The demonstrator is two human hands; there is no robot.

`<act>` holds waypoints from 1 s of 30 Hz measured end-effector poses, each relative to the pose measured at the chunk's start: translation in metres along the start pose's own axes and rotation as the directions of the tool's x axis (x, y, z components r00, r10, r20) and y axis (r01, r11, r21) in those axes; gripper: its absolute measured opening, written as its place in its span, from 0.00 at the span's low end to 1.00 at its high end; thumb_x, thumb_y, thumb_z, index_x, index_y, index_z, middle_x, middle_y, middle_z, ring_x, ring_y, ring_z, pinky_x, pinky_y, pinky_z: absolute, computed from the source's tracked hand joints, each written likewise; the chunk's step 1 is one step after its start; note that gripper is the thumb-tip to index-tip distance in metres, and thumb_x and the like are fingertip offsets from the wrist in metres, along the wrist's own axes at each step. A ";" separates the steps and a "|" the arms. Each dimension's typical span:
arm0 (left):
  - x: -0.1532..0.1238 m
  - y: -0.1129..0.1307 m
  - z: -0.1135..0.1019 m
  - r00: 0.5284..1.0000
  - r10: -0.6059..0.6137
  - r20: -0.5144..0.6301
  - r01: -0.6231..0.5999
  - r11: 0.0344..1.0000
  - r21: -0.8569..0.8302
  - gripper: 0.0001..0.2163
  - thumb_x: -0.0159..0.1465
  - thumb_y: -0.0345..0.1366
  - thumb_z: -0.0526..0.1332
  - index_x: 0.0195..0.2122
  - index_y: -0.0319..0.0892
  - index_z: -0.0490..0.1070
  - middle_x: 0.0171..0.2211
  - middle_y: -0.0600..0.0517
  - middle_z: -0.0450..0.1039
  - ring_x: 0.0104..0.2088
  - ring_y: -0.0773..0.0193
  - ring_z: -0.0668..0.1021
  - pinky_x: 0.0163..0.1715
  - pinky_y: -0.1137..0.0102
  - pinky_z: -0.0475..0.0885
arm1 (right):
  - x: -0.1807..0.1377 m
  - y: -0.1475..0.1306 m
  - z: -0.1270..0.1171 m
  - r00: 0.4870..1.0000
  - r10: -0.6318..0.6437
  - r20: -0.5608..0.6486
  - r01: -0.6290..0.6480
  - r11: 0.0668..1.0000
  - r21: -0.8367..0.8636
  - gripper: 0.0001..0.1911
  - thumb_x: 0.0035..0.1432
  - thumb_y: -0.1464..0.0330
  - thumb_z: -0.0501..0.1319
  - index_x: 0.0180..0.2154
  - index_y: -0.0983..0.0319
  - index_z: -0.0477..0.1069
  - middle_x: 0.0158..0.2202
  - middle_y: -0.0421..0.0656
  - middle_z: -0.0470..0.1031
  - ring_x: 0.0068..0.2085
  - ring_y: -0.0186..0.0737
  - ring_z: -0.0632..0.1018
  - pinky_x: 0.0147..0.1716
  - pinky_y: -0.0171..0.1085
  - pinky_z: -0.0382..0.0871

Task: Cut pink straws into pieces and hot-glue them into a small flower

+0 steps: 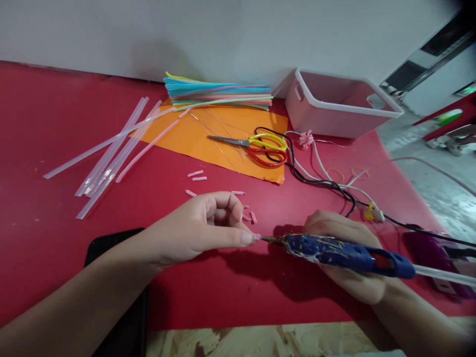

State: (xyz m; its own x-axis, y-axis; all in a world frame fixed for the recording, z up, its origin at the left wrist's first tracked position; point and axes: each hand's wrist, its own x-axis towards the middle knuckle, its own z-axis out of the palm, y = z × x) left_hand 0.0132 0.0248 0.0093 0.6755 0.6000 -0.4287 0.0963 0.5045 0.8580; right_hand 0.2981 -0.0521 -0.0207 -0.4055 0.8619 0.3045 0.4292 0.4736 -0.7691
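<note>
My right hand (345, 248) is wrapped around a blue glue gun (334, 253), with a clear glue stick (442, 274) sticking out of its back end. Its metal nozzle points left. Pinched between the thumb and forefinger of my left hand (211, 223) is a short pink pipe cleaner piece (257, 237), its end at the nozzle tip. Several more cut pink pieces (200, 178) lie on the red surface just beyond my left hand. Scissors (256, 146) with yellow and red handles rest on an orange sheet (167, 134) farther back.
Clear glue sticks (111, 153) and a long pink pipe cleaner (148, 148) lie at left. Behind the sheet is a bundle of coloured pipe cleaners (219, 91). A plastic bin (345, 111), a pink fluffy piece (306, 140) and tangled cables (316, 182) sit right. A black phone (122, 317) lies under my left forearm.
</note>
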 end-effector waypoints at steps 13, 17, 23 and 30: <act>0.001 -0.001 -0.001 1.000 0.011 -0.017 -0.011 0.999 -0.037 0.13 0.59 0.31 0.73 0.30 0.41 0.66 0.27 0.58 0.75 0.29 0.71 0.75 0.32 0.76 0.68 | -0.001 0.001 0.000 1.000 0.002 -0.011 -0.002 1.000 0.009 0.09 0.65 0.61 0.59 0.38 0.59 0.73 0.30 0.46 0.75 0.30 0.42 0.75 0.27 0.41 0.69; 0.002 -0.001 0.000 1.000 0.012 -0.014 -0.013 0.999 -0.034 0.13 0.58 0.32 0.73 0.30 0.41 0.66 0.27 0.57 0.75 0.29 0.71 0.75 0.32 0.75 0.68 | -0.001 0.001 0.000 1.000 0.007 -0.007 -0.007 1.000 -0.009 0.08 0.65 0.62 0.59 0.37 0.59 0.73 0.30 0.45 0.75 0.30 0.42 0.75 0.28 0.41 0.69; 0.001 0.000 0.000 1.000 0.006 -0.013 -0.006 1.000 -0.024 0.13 0.58 0.31 0.73 0.30 0.41 0.66 0.27 0.58 0.74 0.28 0.72 0.74 0.31 0.76 0.67 | -0.002 0.001 0.000 1.000 0.014 -0.004 -0.014 1.000 -0.001 0.09 0.65 0.61 0.59 0.38 0.59 0.73 0.31 0.46 0.75 0.29 0.42 0.75 0.28 0.41 0.68; 0.001 0.001 0.001 1.000 0.003 -0.022 -0.003 1.000 0.000 0.14 0.58 0.33 0.73 0.29 0.42 0.66 0.27 0.57 0.74 0.28 0.71 0.74 0.30 0.75 0.67 | -0.001 0.000 0.000 1.000 0.017 -0.009 -0.017 1.000 -0.018 0.08 0.64 0.62 0.60 0.37 0.59 0.74 0.30 0.45 0.75 0.28 0.42 0.75 0.27 0.41 0.69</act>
State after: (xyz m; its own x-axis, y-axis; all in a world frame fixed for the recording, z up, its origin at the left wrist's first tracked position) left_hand 0.0147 0.0250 0.0099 0.6599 0.6150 -0.4317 0.0940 0.5025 0.8595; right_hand 0.2983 -0.0526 -0.0209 -0.3914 0.8712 0.2964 0.4503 0.4622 -0.7639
